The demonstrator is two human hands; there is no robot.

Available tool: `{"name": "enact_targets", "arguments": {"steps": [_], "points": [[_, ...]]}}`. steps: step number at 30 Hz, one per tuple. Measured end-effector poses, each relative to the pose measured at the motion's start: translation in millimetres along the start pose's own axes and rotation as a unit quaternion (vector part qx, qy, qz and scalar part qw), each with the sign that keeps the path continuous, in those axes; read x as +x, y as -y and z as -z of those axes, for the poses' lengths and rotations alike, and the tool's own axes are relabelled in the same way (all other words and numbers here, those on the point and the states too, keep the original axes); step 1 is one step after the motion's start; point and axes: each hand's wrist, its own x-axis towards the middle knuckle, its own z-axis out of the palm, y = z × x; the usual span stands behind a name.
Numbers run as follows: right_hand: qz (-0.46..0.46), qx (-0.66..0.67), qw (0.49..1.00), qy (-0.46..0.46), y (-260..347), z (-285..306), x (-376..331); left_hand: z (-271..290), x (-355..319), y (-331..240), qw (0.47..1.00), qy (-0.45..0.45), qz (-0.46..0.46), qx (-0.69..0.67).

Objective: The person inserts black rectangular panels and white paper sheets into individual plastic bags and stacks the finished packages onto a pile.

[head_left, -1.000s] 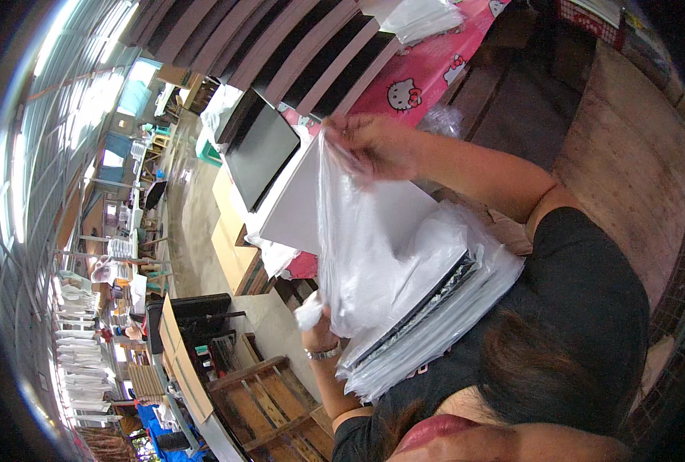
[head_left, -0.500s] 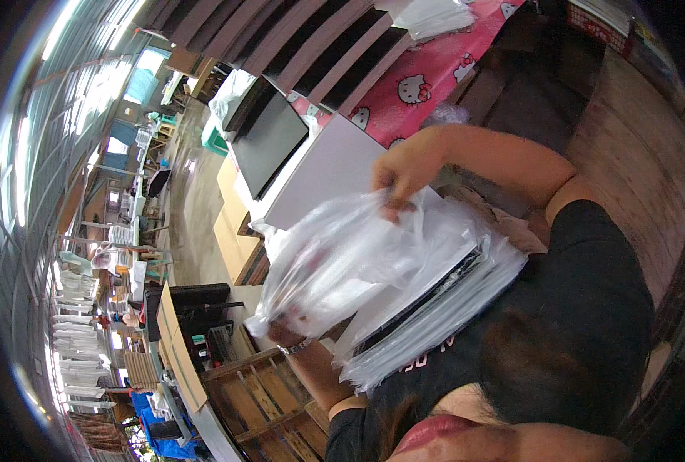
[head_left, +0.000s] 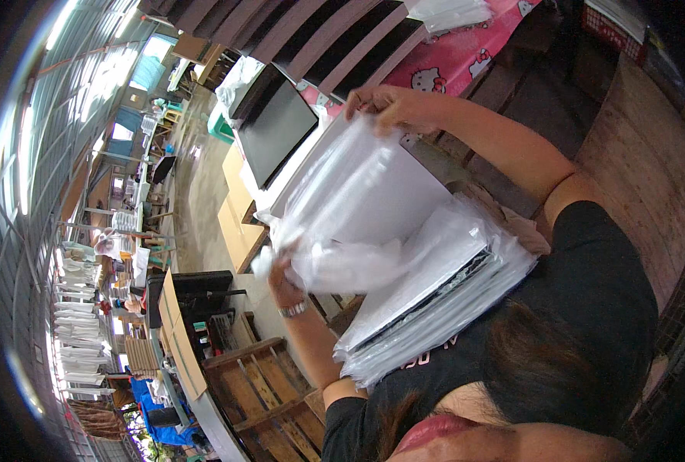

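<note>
A clear plastic bag (head_left: 335,181) is stretched between my hands, blurred in places by motion. My right hand (head_left: 381,109) pinches its far edge above a white board (head_left: 408,185). Nearer the left, my left hand (head_left: 283,269), with a metal watch on its wrist, is closed on the bag's bunched end; its fingers are partly covered by the plastic. Against my body rests a stack of flat panels in clear plastic (head_left: 442,296), with a black edge showing among the white ones.
A glossy black panel (head_left: 275,127) lies beyond the white board. Several dark slats (head_left: 312,38) stand at the top, beside a pink patterned cloth (head_left: 466,69). Brown cardboard (head_left: 238,223) and a wooden pallet (head_left: 262,400) are to the left.
My right hand has moved up and away from my body, pulling the plastic bag out over the white board. My left hand has also shifted upward with its end.
</note>
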Motion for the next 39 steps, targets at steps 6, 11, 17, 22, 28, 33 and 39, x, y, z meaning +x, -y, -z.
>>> {"name": "enact_targets", "arguments": {"steps": [6,11,17,22,28,33,39], "points": [[0.079,-0.597,0.759,-0.246,-48.1,-22.1,11.6,-41.7,50.6,22.4,0.975,-0.109,-0.134,0.141],[0.169,-0.532,0.799,-0.226,-25.8,-36.9,-34.9,-66.2,-15.2,-5.6,0.855,-0.094,-0.119,0.496],[-0.135,0.0,0.989,-0.057,12.4,-23.5,-62.1,-22.4,-31.5,-57.6,0.951,0.069,0.172,0.247],[-0.284,0.171,0.943,-0.02,-83.0,2.5,-104.7,-11.4,-19.0,19.8,0.903,0.184,0.349,0.171],[-0.132,-0.319,0.934,0.094,-265.1,73.7,-186.7,-16.1,-41.6,123.1,0.895,0.16,0.373,0.184],[-0.411,-0.458,0.785,0.073,-122.5,14.5,-104.8,18.4,-74.8,129.3,0.918,0.052,0.365,0.143],[-0.232,0.028,0.904,0.359,-84.5,-51.2,-89.6,123.1,-77.4,38.2,0.949,-0.228,0.216,0.009]]}}
